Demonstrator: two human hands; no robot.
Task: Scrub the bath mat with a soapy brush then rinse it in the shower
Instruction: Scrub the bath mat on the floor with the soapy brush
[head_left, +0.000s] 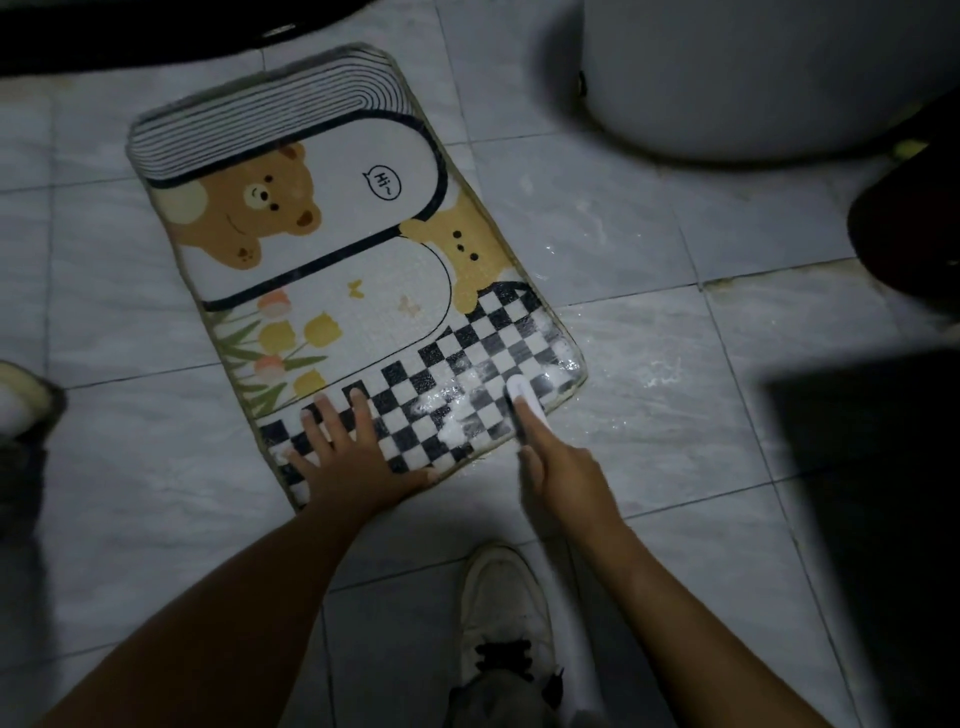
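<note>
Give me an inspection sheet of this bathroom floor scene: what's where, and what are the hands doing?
Surface: pale grey tiled floor, with soapy splashes right of the mat.
Job's things: rectangular bear-and-checkerboard fabric bath mat lying flat; white foam on its near right checkered corner; small white plastic brush on that foam.
Clutter: nothing seen.
Grippers: left hand pressed flat on the mat's near edge; right hand grips the brush.
Cables: nothing seen.
Surroundings: white rounded fixture at upper right; white lace-up sneaker near the bottom; dark shapes at right, too dim to identify.
</note>
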